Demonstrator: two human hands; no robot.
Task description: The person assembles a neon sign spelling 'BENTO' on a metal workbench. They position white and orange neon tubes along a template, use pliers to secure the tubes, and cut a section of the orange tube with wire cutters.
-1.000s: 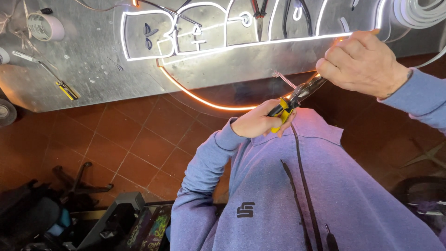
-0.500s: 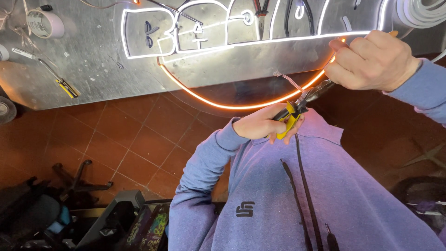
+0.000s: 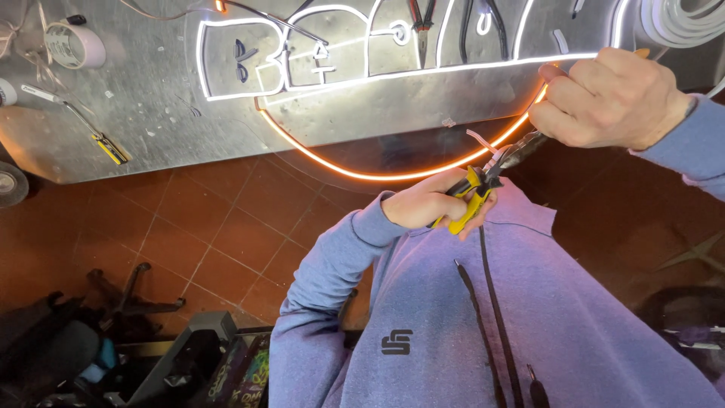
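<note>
Strip [image 3: 393, 175], a glowing orange flexible light strip, hangs in a shallow curve off the near edge of the table [image 3: 151, 121]. Its left end starts under the white lit outline [image 3: 302, 53] and its right end rises into the right hand [image 3: 608, 97]. In the head view, that hand is clenched round the strip's right end, high and to the right. The left hand [image 3: 430, 205] sits lower and nearer the body, gripping yellow-handled pliers [image 3: 472, 198]. The pliers' long axis runs up and right, and the dark nose points at the strip just below the right hand, close to it; whether it touches, I cannot tell. A screwdriver [image 3: 75, 121] and a tape roll [image 3: 74, 44] lie far left on the table.
</note>
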